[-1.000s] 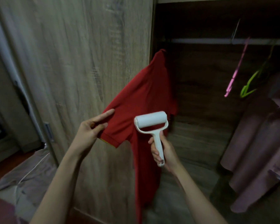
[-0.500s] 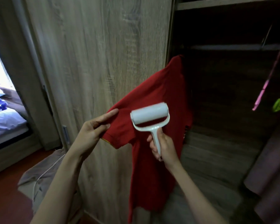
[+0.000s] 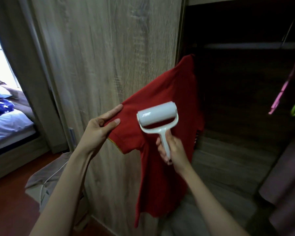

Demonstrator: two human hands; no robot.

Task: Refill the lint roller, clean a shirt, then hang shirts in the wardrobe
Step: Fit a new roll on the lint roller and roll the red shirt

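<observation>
1 red shirt (image 3: 162, 176) | 1 lint roller (image 3: 156, 116) | left hand (image 3: 99, 132) grip pinching shirt | right hand (image 3: 174, 150) grip clamped on roller

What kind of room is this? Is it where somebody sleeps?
Probably a bedroom. There is a bed with a starry blue blanket on the left, and an open wooden wardrobe with a rail and a pink hanger inside.

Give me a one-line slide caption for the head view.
Left hand stretches the red shirt while right hand holds the lint roller over its sleeve.
</observation>
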